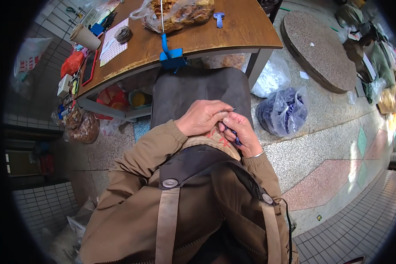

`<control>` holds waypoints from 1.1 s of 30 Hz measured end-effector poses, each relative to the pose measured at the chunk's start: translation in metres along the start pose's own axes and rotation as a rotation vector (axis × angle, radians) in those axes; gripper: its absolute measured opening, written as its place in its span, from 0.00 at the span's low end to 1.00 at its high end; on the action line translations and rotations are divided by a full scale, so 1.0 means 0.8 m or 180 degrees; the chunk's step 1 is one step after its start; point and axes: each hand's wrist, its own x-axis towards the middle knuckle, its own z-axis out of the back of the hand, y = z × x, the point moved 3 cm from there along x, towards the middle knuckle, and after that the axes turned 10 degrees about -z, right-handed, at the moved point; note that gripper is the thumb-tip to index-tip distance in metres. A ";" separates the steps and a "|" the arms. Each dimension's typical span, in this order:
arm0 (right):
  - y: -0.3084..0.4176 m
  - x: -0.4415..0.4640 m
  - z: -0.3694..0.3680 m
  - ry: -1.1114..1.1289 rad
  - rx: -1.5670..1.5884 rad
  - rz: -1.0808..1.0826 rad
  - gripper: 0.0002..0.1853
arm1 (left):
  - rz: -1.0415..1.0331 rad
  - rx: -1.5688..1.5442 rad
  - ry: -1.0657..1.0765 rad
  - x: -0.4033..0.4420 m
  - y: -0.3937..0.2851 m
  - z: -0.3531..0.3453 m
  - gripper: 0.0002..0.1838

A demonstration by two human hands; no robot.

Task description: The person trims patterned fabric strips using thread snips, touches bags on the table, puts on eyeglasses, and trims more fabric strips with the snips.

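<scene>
The right hand [245,134] pinches a dark blue patterned cloth piece [237,140] over the lap, mostly hidden by fingers. The left hand [204,116] meets it with fingertips drawn together; whatever they grip is too small to make out. Beyond lies a dark, smooth seat [202,88]. Right of it, a clear, crinkled bag [284,116] bulges with dark blue pieces. On the worn wooden tabletop [242,35], a T-shaped blue cloth [219,20] lies inside the right edge, beside a lumpy plastic bag [176,15] cut off above.
</scene>
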 end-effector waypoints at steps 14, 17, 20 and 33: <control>0.011 0.004 -0.016 0.0154 0.0735 0.0866 0.06 | 0.2058 -0.3014 -0.0362 -0.028 0.024 -0.003 0.03; 0.008 0.004 -0.015 -0.0011 0.0735 0.1018 0.06 | 0.2336 -0.3807 -0.0448 -0.031 0.018 -0.009 0.02; 0.002 0.007 -0.008 -0.0476 0.0594 0.1111 0.05 | 0.2226 -0.3651 -0.0341 -0.028 0.013 -0.013 0.04; 0.000 0.008 -0.024 -0.2103 -0.2449 0.1635 0.05 | 0.0203 0.1096 -0.0859 -0.022 -0.007 -0.003 0.13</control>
